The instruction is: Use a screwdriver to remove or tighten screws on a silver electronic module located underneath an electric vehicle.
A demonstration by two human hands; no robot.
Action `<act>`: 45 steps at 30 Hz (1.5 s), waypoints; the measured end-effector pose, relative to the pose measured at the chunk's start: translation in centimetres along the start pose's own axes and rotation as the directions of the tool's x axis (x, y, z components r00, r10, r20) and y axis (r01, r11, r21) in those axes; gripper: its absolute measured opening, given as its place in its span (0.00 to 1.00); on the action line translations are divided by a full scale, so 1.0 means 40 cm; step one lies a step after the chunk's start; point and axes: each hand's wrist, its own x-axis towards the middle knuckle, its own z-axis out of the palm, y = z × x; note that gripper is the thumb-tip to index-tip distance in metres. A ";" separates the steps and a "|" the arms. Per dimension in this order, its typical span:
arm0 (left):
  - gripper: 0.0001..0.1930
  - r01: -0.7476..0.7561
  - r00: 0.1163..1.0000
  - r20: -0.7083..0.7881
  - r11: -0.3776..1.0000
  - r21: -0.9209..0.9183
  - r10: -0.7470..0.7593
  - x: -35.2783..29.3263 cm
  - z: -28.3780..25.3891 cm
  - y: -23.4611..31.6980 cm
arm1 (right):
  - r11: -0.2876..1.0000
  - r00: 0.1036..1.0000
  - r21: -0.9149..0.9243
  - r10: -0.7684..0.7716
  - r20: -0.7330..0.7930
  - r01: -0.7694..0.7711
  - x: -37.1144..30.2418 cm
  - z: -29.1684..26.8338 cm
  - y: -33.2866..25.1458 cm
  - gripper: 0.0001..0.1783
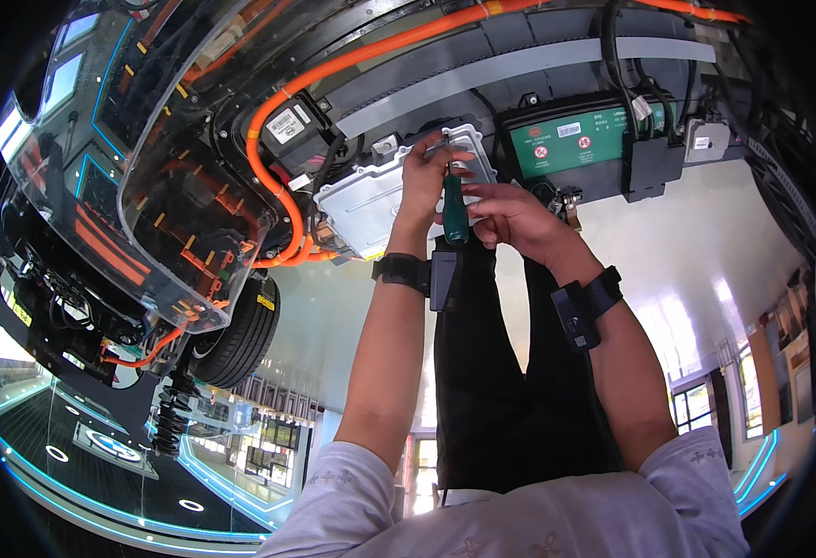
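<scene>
A screwdriver with a green handle stands nearly upright in the picture, its handle toward me and its shaft toward the far edge of a silver metal housing. My left hand is closed around the shaft side, with thumb and fingers pinched near the tip. What the tip meets is hidden by these fingers. From the right, my right hand has bent fingers at the handle, some of them passing behind it. Black bands with small box-shaped devices sit on both wrists.
Orange corrugated cable curves around the housing's left side. A green labelled unit with black connectors is at the right. A clear cover and a tyre stand at the left. My dark-trousered legs are below my hands.
</scene>
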 end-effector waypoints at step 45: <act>0.30 -0.022 1.000 0.015 0.996 0.091 0.021 0.005 -0.005 -0.028 | 0.999 0.976 -0.017 0.038 -0.213 -0.042 0.000 0.058 0.003 0.18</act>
